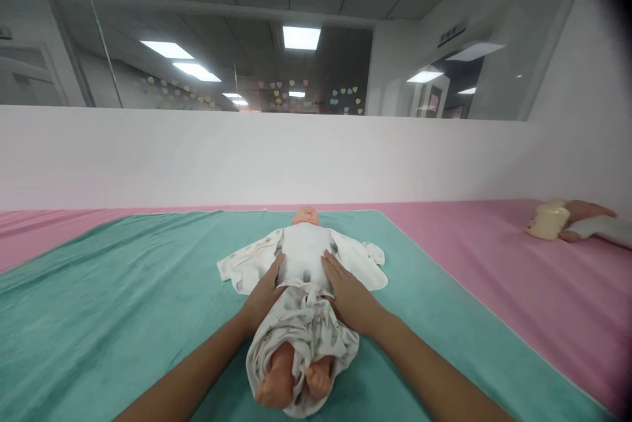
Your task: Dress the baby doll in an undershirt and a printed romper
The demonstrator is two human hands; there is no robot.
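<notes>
A baby doll (307, 247) lies on its back with its feet towards me. Its torso looks white. Patterned trousers (301, 316) bunch around its legs, the bare feet showing at the bottom, and a tied cord lies at the waist. A white printed top (358, 261) is spread open under and beside the torso. My left hand (266, 293) rests along the doll's left-of-picture side, fingers outstretched and partly hidden by the trousers. On the other side, my right hand (348, 290) lies with straight fingers against the torso, its palm beside the waistband.
A teal cloth (123, 303) covers the middle of a pink surface (494, 264). At the far right stand a cream-coloured bottle (547, 219) and what looks like another doll (595, 221), partly cut off. A low white wall (247, 158) with glass above it closes the back.
</notes>
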